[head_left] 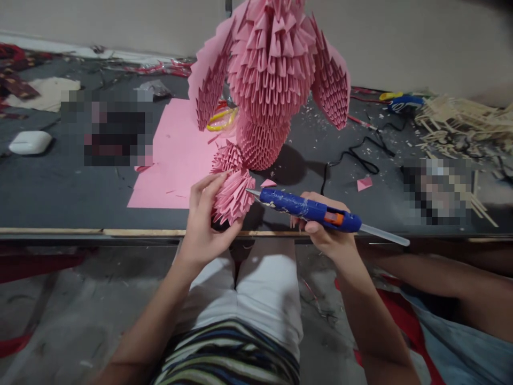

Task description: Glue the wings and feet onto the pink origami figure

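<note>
My left hand (206, 214) is closed around a small pink folded-paper piece (233, 199), fingers on its far left and thumb beneath. In my right hand (324, 224) is a blue hot glue gun (294, 206), a clear glue stick poking out of its back end. Its metal nozzle meets or nearly meets the right side of the pink piece; I cannot tell which. Right behind stands a tall pink figure of folded paper units (272, 69), with two wing-like side parts. A smaller spiky pink cluster (227, 156) sits between the figure and my left hand.
A pink paper sheet (172, 155) lies under the left side. Loose pink paper bits (364, 184), a black cord (360, 155) and a pile of thin wooden sticks (457, 120) lie rightward. A white case (30, 143) is far left. Another person's arm (436, 267) is at right.
</note>
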The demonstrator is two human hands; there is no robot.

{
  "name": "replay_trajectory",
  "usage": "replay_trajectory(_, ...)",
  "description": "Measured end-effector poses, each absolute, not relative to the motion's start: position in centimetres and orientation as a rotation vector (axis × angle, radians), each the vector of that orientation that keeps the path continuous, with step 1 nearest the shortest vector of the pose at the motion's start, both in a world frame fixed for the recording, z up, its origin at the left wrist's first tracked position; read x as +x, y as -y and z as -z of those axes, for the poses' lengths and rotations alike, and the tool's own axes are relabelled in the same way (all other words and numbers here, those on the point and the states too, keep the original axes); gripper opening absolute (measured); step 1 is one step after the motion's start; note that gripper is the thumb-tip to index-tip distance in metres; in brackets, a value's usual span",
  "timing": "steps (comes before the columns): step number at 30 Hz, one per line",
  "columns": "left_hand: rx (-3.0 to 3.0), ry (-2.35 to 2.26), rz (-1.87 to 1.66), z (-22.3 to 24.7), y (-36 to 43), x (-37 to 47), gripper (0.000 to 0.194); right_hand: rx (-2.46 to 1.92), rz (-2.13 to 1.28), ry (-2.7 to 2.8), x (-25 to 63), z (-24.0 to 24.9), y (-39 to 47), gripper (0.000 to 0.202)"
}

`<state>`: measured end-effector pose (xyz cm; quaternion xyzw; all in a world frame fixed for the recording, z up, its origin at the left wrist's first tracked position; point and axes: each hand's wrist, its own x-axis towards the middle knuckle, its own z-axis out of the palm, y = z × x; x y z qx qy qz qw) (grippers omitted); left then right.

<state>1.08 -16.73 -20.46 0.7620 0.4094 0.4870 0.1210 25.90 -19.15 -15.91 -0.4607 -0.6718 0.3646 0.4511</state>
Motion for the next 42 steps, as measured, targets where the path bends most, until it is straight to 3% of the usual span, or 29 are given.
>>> replay_trajectory(13,2.279,-1.274,-1.332,20.3,16.7,1.2,0.075,-1.103,-0.915,1.498,25.9,17.6,19.2,0.036)
replay_trajectory(42,2.292,-1.295,-1.291,19.9,16.6,1.0,0.076,-1.291,-0.811,1.504,25.4,16.7,18.7,0.044)
